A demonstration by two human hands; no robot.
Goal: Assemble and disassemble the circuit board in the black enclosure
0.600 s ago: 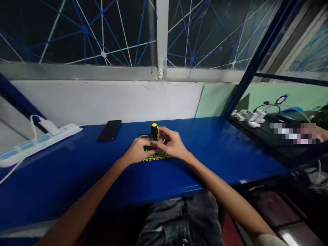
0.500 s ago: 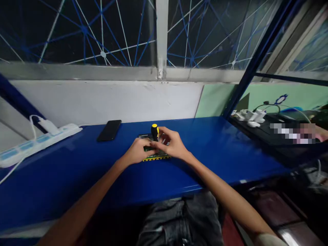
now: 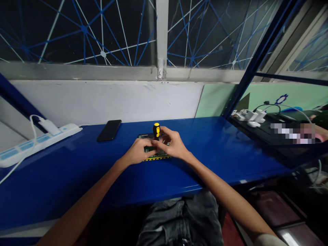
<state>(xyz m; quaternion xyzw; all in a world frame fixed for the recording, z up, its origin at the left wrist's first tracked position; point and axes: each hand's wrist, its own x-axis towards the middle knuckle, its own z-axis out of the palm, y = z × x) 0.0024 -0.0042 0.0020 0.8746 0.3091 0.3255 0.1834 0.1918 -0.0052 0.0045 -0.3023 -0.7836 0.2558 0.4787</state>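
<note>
A screwdriver [image 3: 156, 130] with a black and yellow handle stands nearly upright, handle on top. My right hand [image 3: 176, 145] closes its fingers around the lower part of it. From the other side, my left hand [image 3: 137, 151] pinches at the screwdriver just under the handle, its fingertips meeting those of the right. The shaft and tip are hidden by my fingers. Beneath both hands lies a flat dark green toolkit case [image 3: 161, 158] with small slots and a yellow-and-black striped front edge.
A black phone [image 3: 109, 130] lies at the back left of the blue table [image 3: 217, 147]. A white power strip [image 3: 38, 143] with a plugged-in charger runs along the left side. At right, chargers and cables [image 3: 252, 116] sit on a dark surface near another person's hand [image 3: 320, 131].
The screwdriver handle has turned about its axis, showing more yellow, and its top has shifted slightly right. Both hands stay almost in place over the case.
</note>
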